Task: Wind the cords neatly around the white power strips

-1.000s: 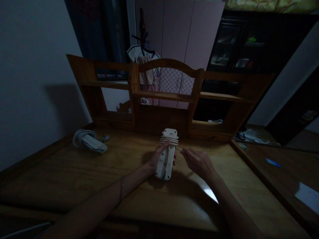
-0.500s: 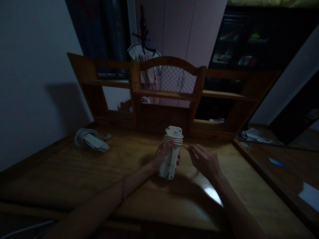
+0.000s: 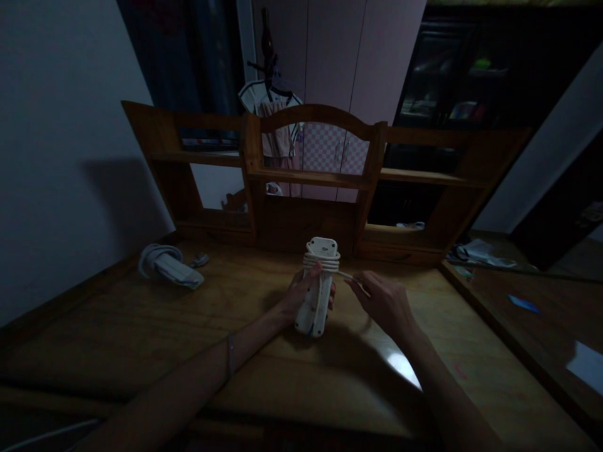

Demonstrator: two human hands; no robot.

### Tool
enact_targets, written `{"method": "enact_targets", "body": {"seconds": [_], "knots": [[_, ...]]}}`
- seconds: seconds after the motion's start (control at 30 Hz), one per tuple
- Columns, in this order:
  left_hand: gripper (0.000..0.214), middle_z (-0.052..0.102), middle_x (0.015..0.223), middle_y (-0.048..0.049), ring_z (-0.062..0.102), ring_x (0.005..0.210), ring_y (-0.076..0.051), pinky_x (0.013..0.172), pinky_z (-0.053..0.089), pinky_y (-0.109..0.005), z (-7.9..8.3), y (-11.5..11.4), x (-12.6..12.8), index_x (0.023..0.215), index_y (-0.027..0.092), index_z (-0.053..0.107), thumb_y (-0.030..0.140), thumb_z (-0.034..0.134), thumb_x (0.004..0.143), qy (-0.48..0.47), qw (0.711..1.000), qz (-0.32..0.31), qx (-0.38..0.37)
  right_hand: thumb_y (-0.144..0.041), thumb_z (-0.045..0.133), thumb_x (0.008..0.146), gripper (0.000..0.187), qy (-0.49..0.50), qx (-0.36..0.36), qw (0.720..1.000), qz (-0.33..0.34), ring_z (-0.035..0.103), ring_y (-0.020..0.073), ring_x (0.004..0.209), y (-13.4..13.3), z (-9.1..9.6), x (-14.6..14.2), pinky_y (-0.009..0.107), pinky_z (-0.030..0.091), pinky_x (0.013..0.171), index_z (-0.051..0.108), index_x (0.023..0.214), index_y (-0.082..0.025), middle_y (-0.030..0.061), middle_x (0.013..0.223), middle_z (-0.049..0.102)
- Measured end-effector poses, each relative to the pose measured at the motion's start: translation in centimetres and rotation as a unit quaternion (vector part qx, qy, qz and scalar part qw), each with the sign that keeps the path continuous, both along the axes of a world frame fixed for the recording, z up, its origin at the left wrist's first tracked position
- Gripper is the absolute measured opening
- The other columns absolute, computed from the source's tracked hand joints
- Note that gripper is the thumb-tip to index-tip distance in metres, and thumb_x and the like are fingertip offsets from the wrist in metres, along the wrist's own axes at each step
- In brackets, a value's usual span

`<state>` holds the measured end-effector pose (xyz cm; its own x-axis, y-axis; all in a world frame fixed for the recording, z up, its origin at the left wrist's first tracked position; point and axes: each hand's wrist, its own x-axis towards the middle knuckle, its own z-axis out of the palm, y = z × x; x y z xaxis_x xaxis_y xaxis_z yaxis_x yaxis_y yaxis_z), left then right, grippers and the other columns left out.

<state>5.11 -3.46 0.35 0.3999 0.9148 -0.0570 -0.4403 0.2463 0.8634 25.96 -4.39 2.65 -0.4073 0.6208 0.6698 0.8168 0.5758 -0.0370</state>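
Observation:
A white power strip [image 3: 311, 309] is held above the desk, its underside facing me and tilted slightly. Several turns of its white cord [image 3: 321, 262] circle the strip near the far end. My left hand [image 3: 301, 291] grips the strip from the left, thumb over the front by the lowest turn and fingertips showing at the right edge. To the right, my right hand [image 3: 380, 297] pinches the cord where it leaves the strip, pulled out sideways. The rest of the cord beyond that hand is mostly hidden.
A second power strip [image 3: 176, 269] with coiled cord lies at the desk's left, its plug [image 3: 200, 259] beside it. A wooden shelf unit [image 3: 308, 180] stands along the back of the desk [image 3: 226, 295]. To the right, a lower surface holds a blue card [image 3: 523, 304] and white paper [image 3: 586, 367].
The power strip and my left hand have shifted slightly left. My right hand also moved a little left, and a longer stretch of cord shows between it and the strip.

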Motion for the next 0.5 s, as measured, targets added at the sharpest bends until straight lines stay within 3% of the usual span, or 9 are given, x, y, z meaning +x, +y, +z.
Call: {"method": "enact_targets", "body": {"seconds": [0.2, 0.37, 0.5], "knots": [[0.059, 0.065, 0.065, -0.0074, 0.063, 0.053, -0.017, 0.049, 0.051, -0.027, -0.2, 0.8, -0.3, 0.082, 0.010, 0.062, 0.068, 0.055, 0.072, 0.008, 0.992, 0.121, 0.042, -0.033, 0.047, 0.093, 0.019, 0.057, -0.076, 0.995, -0.010, 0.054, 0.0123, 0.060, 0.8, 0.1, 0.2, 0.023, 0.031, 0.056, 0.053, 0.080, -0.020, 0.0019, 0.075, 0.061], [0.058, 0.066, 0.066, -0.0057, 0.063, 0.051, -0.016, 0.047, 0.050, -0.026, -0.3, 1.1, -0.1, 0.086, 0.012, 0.061, 0.067, 0.061, 0.067, 0.017, 0.967, 0.239, 0.087, -0.025, 0.050, 0.089, 0.010, 0.101, -0.108, 0.988, -0.045, 0.054, 0.0134, 0.060, 1.4, -0.5, 0.7, 0.023, 0.032, 0.054, 0.053, 0.080, -0.021, 0.0014, 0.073, 0.062], [0.058, 0.067, 0.070, -0.0044, 0.062, 0.051, -0.016, 0.046, 0.049, -0.025, -0.2, 1.3, -0.2, 0.092, 0.015, 0.059, 0.066, 0.064, 0.065, 0.040, 0.945, 0.294, 0.134, -0.024, 0.052, 0.087, 0.011, 0.112, -0.119, 0.985, -0.058, 0.054, 0.0136, 0.059, 1.7, -0.8, 1.2, 0.023, 0.031, 0.053, 0.052, 0.077, -0.021, 0.0002, 0.069, 0.060]]}}
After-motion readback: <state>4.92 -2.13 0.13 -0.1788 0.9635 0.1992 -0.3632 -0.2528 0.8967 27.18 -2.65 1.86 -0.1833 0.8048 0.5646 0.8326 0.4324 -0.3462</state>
